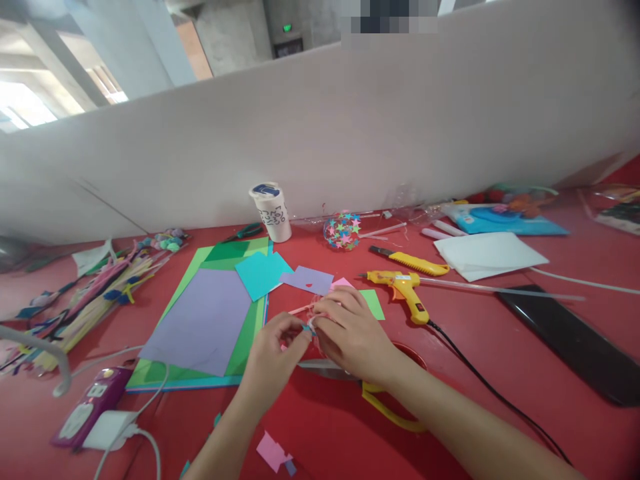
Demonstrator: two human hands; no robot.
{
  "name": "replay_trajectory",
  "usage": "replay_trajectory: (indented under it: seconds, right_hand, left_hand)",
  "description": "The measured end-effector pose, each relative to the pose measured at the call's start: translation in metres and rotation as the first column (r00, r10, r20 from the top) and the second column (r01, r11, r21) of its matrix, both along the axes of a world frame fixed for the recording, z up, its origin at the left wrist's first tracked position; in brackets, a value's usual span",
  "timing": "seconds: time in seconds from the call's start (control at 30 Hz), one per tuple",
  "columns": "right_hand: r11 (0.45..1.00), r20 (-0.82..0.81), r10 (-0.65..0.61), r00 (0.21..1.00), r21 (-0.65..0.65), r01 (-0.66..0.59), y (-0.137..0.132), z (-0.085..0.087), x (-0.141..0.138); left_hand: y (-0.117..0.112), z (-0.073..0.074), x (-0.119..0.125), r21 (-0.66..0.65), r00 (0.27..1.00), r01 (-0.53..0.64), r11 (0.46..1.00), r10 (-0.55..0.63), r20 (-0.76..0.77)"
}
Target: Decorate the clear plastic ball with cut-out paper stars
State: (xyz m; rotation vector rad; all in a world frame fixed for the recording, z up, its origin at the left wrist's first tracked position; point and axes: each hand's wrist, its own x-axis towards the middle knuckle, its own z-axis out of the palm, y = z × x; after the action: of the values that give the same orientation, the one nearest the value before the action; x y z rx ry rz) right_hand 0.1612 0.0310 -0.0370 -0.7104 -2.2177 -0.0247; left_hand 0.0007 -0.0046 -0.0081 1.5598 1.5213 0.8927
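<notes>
My left hand (274,357) and my right hand (350,333) meet above the red table (500,373), fingers pinched together on a small paper craft piece (307,327) with pink and blue bits. A thin pink strip (300,310) sticks out to the left of it. Both hands are closed around it; most of the piece is hidden by my fingers. Scissors with yellow handles (385,407) lie under my right wrist.
A stack of coloured paper sheets (205,320) lies to the left. A yellow glue gun (407,290) with black cord, a yellow utility knife (410,261), a paper cup (273,212), a star-filled ball (343,231), white sheets (487,255), pipe cleaners (95,293) and a phone (90,403) surround the hands.
</notes>
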Motion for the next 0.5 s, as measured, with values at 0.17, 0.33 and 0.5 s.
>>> replay_trajectory:
  seconds: [0.17,0.33,0.5]
  right_hand:
    - [1.000,-0.052,-0.027,0.998,-0.008,0.027,-0.001,-0.002,-0.002]
    - [0.995,-0.086,-0.059,0.995,-0.084,0.052,-0.003,0.001,-0.004]
    - [0.991,-0.087,-0.074,0.993,-0.122,0.063,-0.004,0.003,-0.003]
  left_hand:
    - [-0.004,-0.010,0.003,0.358,0.966,0.044,0.933,0.051,-0.252]
    - [0.000,-0.016,0.004,0.468,0.954,0.128,0.875,0.020,-0.298]
    - [0.003,-0.019,0.004,0.514,0.935,0.192,0.836,0.003,-0.354]
